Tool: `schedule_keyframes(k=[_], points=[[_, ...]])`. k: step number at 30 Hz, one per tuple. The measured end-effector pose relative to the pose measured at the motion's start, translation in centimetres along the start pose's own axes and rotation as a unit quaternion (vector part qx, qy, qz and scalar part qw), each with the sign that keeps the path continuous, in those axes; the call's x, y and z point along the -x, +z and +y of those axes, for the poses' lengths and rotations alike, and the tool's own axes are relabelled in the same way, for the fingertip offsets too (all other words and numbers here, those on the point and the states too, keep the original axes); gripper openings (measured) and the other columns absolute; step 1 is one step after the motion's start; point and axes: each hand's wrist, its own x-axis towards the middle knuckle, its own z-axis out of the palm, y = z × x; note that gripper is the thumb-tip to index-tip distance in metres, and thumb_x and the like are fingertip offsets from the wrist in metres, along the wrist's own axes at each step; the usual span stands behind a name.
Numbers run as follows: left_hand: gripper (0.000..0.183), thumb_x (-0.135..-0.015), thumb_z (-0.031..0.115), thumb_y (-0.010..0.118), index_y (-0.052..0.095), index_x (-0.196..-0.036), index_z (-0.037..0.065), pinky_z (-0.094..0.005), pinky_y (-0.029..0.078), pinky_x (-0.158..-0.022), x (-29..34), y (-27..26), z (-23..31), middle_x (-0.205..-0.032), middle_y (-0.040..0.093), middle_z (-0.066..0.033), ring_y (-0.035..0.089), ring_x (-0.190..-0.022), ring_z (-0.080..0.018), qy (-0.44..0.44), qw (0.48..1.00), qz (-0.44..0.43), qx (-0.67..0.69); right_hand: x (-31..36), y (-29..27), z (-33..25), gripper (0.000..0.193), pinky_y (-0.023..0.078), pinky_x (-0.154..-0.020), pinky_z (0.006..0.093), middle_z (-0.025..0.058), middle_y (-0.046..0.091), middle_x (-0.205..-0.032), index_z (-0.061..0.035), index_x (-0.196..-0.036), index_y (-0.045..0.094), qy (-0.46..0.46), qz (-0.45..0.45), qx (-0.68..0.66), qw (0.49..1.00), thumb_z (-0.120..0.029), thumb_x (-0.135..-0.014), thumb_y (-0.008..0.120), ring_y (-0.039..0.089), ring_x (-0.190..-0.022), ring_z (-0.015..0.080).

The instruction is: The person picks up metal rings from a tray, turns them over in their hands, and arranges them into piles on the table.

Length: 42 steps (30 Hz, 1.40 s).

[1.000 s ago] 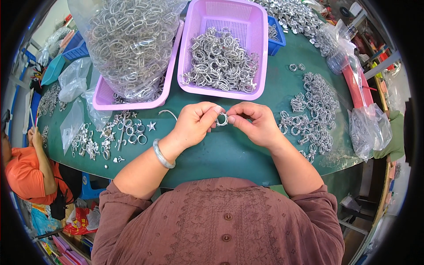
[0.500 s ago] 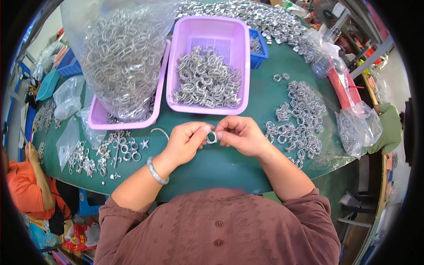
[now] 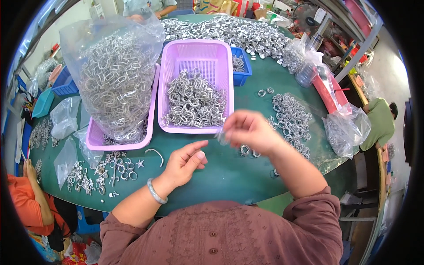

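My right hand [image 3: 251, 132] is raised over the table just right of the middle purple basket [image 3: 198, 130]. Pinched at its fingertips is a silver metal ring [image 3: 222, 137], smeared by motion. My left hand [image 3: 185, 164], with a bracelet at the wrist, hovers below that basket. Its fingers are loosely bent and parted from the thumb, with nothing between them. Inside the basket lies a heap of silver rings [image 3: 194, 99]. Beyond my right wrist spreads a pile of similar rings [image 3: 292, 117], with a few loose rings [image 3: 245, 150] close to the hand.
A clear bag of rings [image 3: 117, 79] stands in another purple basket [image 3: 95, 142] on the left. Loose metal parts [image 3: 106, 172] and a curved strip [image 3: 155, 155] lie nearer. A blue bin [image 3: 241, 77], red tray [image 3: 329, 95] and flat metal pieces [image 3: 225, 33] stand farther off. Other people sit around.
My hands have parted. The right one has moved up with the ring, out of the left hand's grasp. The view has tilted up, showing more of the far side.
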Motion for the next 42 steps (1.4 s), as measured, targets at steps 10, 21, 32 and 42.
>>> schedule_keyframes(k=[10,21,32,42], points=[[0.028,-0.088,0.015,0.053,0.054,-0.111,0.001,-0.0228,0.049,-0.066,-0.5,-0.4,-0.6,-0.086,0.058,-0.0027,0.056,-0.077,-0.0081,-0.052,0.998,-0.017,-0.018,-12.1,-12.8,-5.4,0.026,0.048,-0.06,0.028,0.0087,0.061,-0.082,-0.0034,-0.098,0.06,-0.088,0.263,0.191,0.942,-0.006,-0.072,0.06,0.059,-0.07,0.0159],[0.024,-0.085,0.012,0.056,0.057,-0.107,0.001,-0.0212,0.047,-0.061,-0.6,-0.4,-0.8,-0.08,0.059,-0.0018,0.055,-0.068,-0.007,-0.039,0.998,0.0,-0.043,-9.0,-17.7,4.9,0.04,0.045,-0.086,0.036,0.011,0.06,-0.105,-0.012,-0.106,0.06,0.121,0.144,0.67,0.718,-0.003,-0.067,0.059,0.053,-0.103,0.0295],[0.026,-0.087,0.012,0.054,0.055,-0.11,0.0,-0.0231,0.048,-0.066,-0.5,-0.3,-0.9,-0.084,0.058,-0.0032,0.055,-0.074,-0.0085,-0.047,0.996,-0.027,-0.065,-3.3,-14.1,2.0,0.036,0.046,-0.073,0.0275,0.0048,0.06,-0.087,-0.0056,-0.108,0.057,-0.025,0.15,0.349,0.925,-0.004,-0.072,0.062,0.055,-0.079,0.0141],[0.032,-0.092,0.026,0.045,0.055,-0.108,0.0,-0.0244,0.047,-0.067,-0.8,-0.4,-0.1,-0.085,0.059,-0.0051,0.056,-0.071,-0.0112,-0.081,0.988,-0.058,0.116,0.2,0.8,0.9,0.054,0.047,-0.074,0.0335,0.0114,0.058,-0.095,-0.0054,-0.119,0.044,-0.231,-0.071,0.317,0.917,-0.002,-0.069,0.064,0.058,-0.086,0.0239]])
